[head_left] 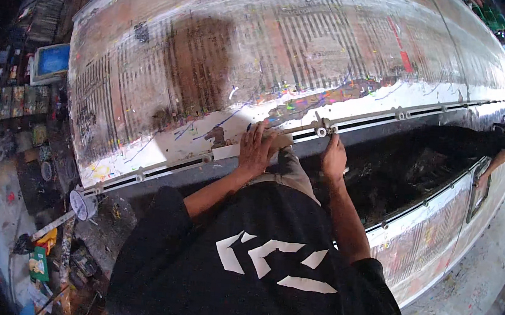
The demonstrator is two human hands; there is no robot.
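My left hand (255,150) lies over a pale flat bar (226,152) at the near edge of a long, stained table (330,49). Its fingers stretch forward onto the tabletop, the thumb set apart. My right hand (334,159) is closed at the same edge, its fingertips pinching a small metal fitting with a round, ring-like end (322,131). That fitting sits on the metal rail (378,119) along the table side. What lies beneath my left palm is hidden.
More small fittings (403,115) sit along the rail. A second long table (419,252) stands at the right, across a dark gap. There, another person's forearm (495,164) reaches over a framed panel (478,194). A white cylinder (82,204) is by the left corner; clutter fills the far left.
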